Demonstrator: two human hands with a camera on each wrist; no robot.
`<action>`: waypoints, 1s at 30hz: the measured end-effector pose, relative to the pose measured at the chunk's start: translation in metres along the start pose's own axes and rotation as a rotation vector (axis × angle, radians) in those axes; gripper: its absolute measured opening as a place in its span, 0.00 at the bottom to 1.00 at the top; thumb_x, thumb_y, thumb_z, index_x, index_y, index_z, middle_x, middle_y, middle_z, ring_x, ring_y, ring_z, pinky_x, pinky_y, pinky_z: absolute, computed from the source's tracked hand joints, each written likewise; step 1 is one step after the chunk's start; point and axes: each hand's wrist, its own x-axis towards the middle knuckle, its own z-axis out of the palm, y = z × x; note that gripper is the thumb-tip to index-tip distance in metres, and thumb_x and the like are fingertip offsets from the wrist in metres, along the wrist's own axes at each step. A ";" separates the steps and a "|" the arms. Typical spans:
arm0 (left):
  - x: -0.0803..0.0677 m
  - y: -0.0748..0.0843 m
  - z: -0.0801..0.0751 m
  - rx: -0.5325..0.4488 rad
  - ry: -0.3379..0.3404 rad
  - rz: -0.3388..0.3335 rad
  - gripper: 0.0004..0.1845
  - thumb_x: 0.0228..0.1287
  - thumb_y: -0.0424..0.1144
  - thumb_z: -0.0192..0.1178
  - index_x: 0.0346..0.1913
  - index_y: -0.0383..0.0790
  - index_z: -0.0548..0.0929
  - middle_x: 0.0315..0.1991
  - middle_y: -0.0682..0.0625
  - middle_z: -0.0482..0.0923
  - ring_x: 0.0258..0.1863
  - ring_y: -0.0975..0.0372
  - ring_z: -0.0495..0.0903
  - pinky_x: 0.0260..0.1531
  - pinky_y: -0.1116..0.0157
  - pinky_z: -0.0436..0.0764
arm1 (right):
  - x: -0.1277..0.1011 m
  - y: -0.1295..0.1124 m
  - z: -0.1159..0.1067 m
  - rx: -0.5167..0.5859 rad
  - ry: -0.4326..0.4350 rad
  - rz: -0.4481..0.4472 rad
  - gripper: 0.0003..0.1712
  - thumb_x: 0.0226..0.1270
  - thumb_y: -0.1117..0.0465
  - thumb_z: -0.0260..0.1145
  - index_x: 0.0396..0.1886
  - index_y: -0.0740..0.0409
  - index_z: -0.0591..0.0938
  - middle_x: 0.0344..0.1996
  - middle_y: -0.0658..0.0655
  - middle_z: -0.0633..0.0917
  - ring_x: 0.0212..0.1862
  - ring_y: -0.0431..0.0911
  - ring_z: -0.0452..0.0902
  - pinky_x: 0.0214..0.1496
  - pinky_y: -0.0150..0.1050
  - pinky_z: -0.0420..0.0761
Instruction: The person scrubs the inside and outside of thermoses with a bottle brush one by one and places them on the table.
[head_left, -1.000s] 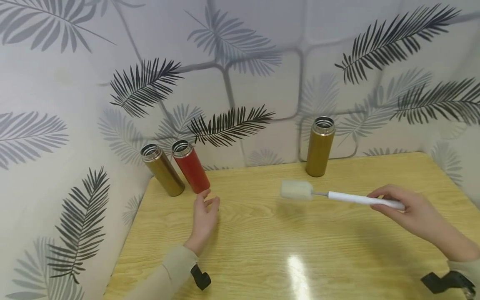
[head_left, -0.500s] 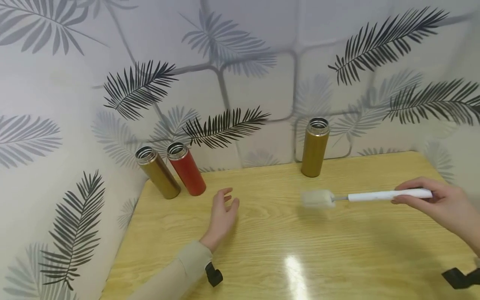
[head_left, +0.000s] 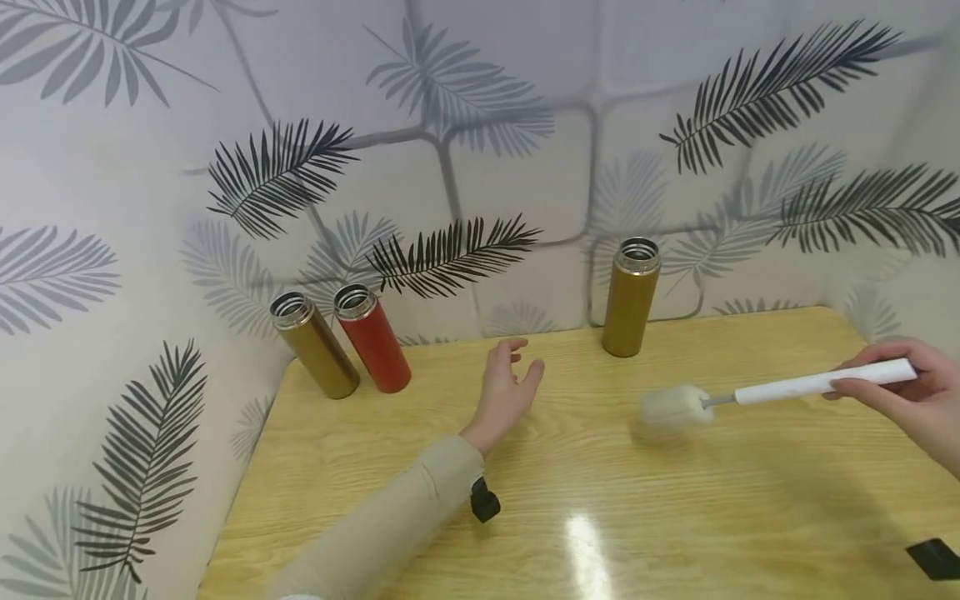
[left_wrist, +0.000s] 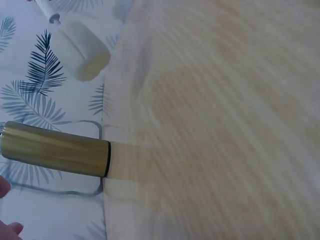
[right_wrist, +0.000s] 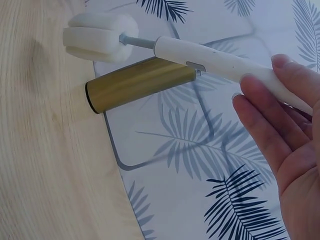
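My right hand [head_left: 911, 396] pinches the white handle of a bottle brush [head_left: 795, 387] between thumb and fingers. The brush's cream sponge head [head_left: 675, 406] points left, held over the table in front of a gold bottle [head_left: 632, 300]. That bottle stands upright and uncapped, its steel neck showing. My left hand [head_left: 507, 387] holds nothing; its fingers are relaxed, to the left of the gold bottle and apart from it. In the right wrist view the sponge head [right_wrist: 100, 37] shows split lobes on a thin grey stem.
A second gold bottle [head_left: 318, 350] and a red bottle [head_left: 375, 342] stand uncapped side by side at the table's back left. Leaf-patterned wall covering [head_left: 525, 275] rises behind the wooden table [head_left: 450, 533] and along its left side.
My left hand has moved right, away from the red bottle toward the single gold bottle. My right hand has carried the brush to the right. The bottles stay where they stood.
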 end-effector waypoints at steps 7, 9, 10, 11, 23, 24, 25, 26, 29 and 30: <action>0.033 0.005 0.029 -0.011 -0.016 0.041 0.28 0.76 0.46 0.62 0.71 0.38 0.70 0.70 0.42 0.70 0.67 0.49 0.71 0.64 0.47 0.75 | 0.001 0.009 -0.001 0.262 -0.023 -0.029 0.17 0.64 0.90 0.57 0.47 0.74 0.78 0.39 0.50 0.89 0.36 0.38 0.89 0.45 0.22 0.82; 0.041 0.006 0.036 -0.032 -0.022 0.049 0.29 0.75 0.46 0.63 0.72 0.38 0.70 0.70 0.42 0.70 0.68 0.49 0.71 0.65 0.47 0.75 | 0.000 0.011 -0.001 0.283 -0.015 -0.019 0.17 0.64 0.90 0.58 0.47 0.73 0.79 0.39 0.50 0.89 0.35 0.38 0.89 0.45 0.22 0.82; 0.045 0.007 0.039 -0.035 -0.022 0.054 0.29 0.75 0.46 0.64 0.72 0.38 0.70 0.70 0.42 0.70 0.68 0.49 0.71 0.65 0.47 0.75 | 0.000 0.011 -0.001 0.277 -0.008 -0.012 0.17 0.65 0.89 0.58 0.47 0.72 0.80 0.38 0.50 0.90 0.34 0.38 0.89 0.45 0.22 0.82; 0.049 0.008 0.043 -0.041 -0.020 0.061 0.29 0.74 0.45 0.65 0.72 0.37 0.70 0.70 0.41 0.71 0.68 0.49 0.72 0.65 0.47 0.75 | 0.000 0.012 -0.001 0.279 -0.001 -0.006 0.17 0.65 0.89 0.58 0.46 0.71 0.80 0.38 0.50 0.90 0.33 0.38 0.88 0.44 0.22 0.82; 0.086 0.023 0.087 -0.015 -0.013 0.090 0.38 0.70 0.48 0.70 0.74 0.36 0.67 0.71 0.42 0.70 0.67 0.53 0.71 0.68 0.57 0.73 | 0.003 0.014 0.002 0.411 0.035 -0.032 0.14 0.70 0.88 0.53 0.44 0.74 0.81 0.38 0.53 0.91 0.34 0.39 0.89 0.46 0.23 0.82; 0.087 0.024 0.089 -0.006 -0.014 0.089 0.39 0.70 0.49 0.70 0.76 0.37 0.66 0.72 0.43 0.69 0.68 0.54 0.71 0.68 0.58 0.73 | 0.003 0.014 0.001 0.418 0.026 -0.048 0.14 0.70 0.87 0.52 0.44 0.75 0.80 0.38 0.53 0.91 0.34 0.39 0.89 0.47 0.23 0.82; 0.089 0.025 0.091 -0.001 -0.012 0.083 0.40 0.69 0.50 0.70 0.77 0.39 0.65 0.73 0.44 0.68 0.70 0.54 0.70 0.69 0.59 0.72 | 0.003 0.014 0.001 0.423 0.023 -0.059 0.14 0.71 0.87 0.52 0.44 0.75 0.80 0.38 0.53 0.91 0.34 0.39 0.89 0.47 0.23 0.82; 0.091 0.026 0.094 -0.004 -0.011 0.074 0.42 0.69 0.51 0.70 0.78 0.40 0.63 0.74 0.45 0.67 0.71 0.55 0.69 0.70 0.59 0.71 | 0.002 0.015 0.001 0.440 0.017 -0.072 0.14 0.71 0.87 0.52 0.44 0.76 0.80 0.39 0.54 0.91 0.34 0.40 0.89 0.47 0.24 0.83; 0.097 0.029 0.101 -0.028 -0.015 0.043 0.47 0.67 0.54 0.71 0.82 0.46 0.58 0.77 0.47 0.63 0.75 0.55 0.65 0.72 0.56 0.70 | 0.000 0.016 0.001 0.448 0.015 -0.084 0.14 0.70 0.87 0.52 0.45 0.76 0.80 0.39 0.54 0.91 0.34 0.40 0.89 0.46 0.24 0.83; 0.098 0.029 0.104 -0.039 -0.014 0.031 0.48 0.66 0.54 0.72 0.82 0.47 0.58 0.78 0.47 0.62 0.76 0.55 0.65 0.72 0.54 0.69 | -0.001 0.017 0.002 0.443 0.022 -0.076 0.14 0.71 0.87 0.52 0.46 0.75 0.80 0.39 0.54 0.91 0.34 0.40 0.89 0.46 0.24 0.83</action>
